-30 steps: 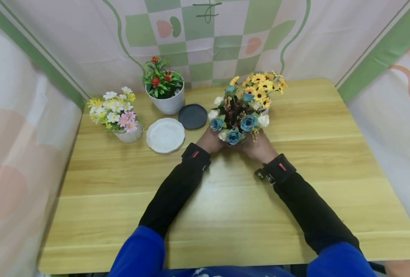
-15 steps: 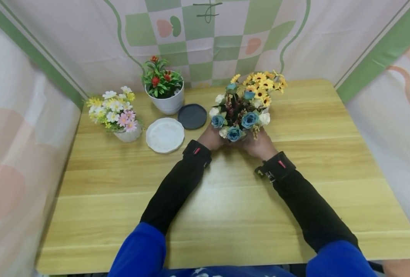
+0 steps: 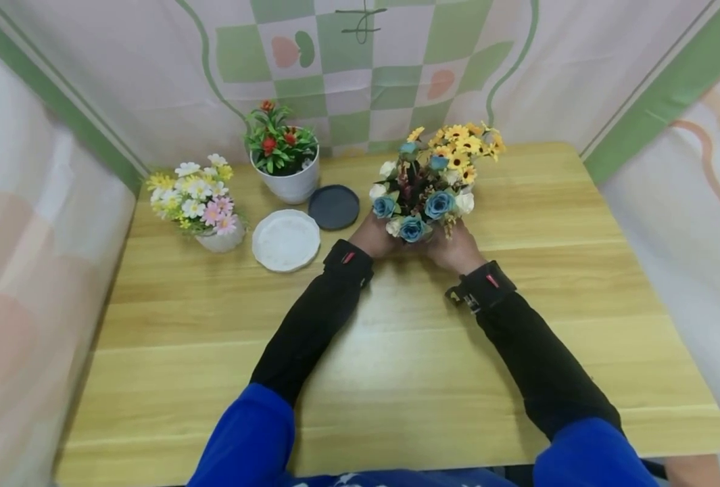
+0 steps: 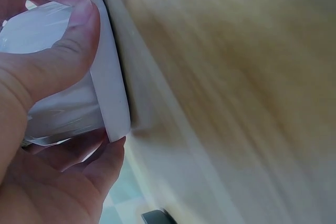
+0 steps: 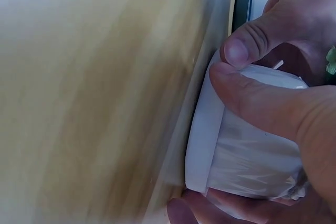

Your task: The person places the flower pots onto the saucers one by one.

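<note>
Round white pot (image 5: 252, 156) of blue and white roses (image 3: 413, 228), gripped by left hand (image 3: 374, 237) and right hand (image 3: 457, 247), shifted slightly farther back on the wood-grained surface (image 3: 408, 406).

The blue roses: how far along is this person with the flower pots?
Seemingly done: the white pot under the blue roses has a pale base beneath it, possibly a dish. In hand: the left hand and right hand grip that pot low, by its base. Remaining, perhaps: the white dish and dark dish lie bare near the red-flowered plant and daisies, maybe meant for them.
</note>
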`<state>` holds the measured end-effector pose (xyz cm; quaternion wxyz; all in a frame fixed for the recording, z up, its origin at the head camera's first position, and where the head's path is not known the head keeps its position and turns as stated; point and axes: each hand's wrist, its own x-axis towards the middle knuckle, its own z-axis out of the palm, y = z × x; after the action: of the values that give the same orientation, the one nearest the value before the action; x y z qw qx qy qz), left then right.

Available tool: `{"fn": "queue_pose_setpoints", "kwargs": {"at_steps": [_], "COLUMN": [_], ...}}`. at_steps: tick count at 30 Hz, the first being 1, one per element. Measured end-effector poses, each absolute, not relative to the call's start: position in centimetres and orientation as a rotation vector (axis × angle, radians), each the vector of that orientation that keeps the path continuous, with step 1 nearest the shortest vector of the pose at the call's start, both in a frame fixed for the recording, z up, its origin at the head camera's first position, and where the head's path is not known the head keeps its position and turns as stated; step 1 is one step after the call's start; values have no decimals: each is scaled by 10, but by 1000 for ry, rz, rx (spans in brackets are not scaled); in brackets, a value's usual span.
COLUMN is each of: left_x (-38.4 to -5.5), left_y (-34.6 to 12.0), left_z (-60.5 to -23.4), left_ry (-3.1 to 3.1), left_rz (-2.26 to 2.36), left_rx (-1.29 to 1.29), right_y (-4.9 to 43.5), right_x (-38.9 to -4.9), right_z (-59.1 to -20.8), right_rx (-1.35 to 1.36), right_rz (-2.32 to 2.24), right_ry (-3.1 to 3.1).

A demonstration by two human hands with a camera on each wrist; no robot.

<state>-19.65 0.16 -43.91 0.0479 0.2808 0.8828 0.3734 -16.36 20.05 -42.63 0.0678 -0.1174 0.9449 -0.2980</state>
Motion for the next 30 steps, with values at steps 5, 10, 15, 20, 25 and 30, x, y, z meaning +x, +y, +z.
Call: {"fn": "queue_pose_setpoints", "kwargs": {"at_steps": [5, 10, 15, 20, 25, 30], "left_x": [-202, -209, -212, -213, -213, -211], "left_y": [6, 14, 20, 18, 16, 14], "left_z": [-439, -441, -442, -442, -440, -444], "left_ry": [2693, 2618, 2589, 2590, 2624, 2726], "left_rz": [1108, 1189, 1219, 1233, 1170, 1054], "left_rx": [839, 762, 708, 712, 733, 838], "right_y": [204, 209, 216, 215, 212, 208], "right_x": [-169, -172, -173, -174, -169, -157], "right_z": [-423, -422, -422, -424, -427, -426], "right_rx": [-323, -274, -236, -287, -319, -322], "right_rz": [-910, -884, -863, -944, -1047, -1075], "right_ry": [2846, 2866, 2863, 2841, 2844, 2810]}}
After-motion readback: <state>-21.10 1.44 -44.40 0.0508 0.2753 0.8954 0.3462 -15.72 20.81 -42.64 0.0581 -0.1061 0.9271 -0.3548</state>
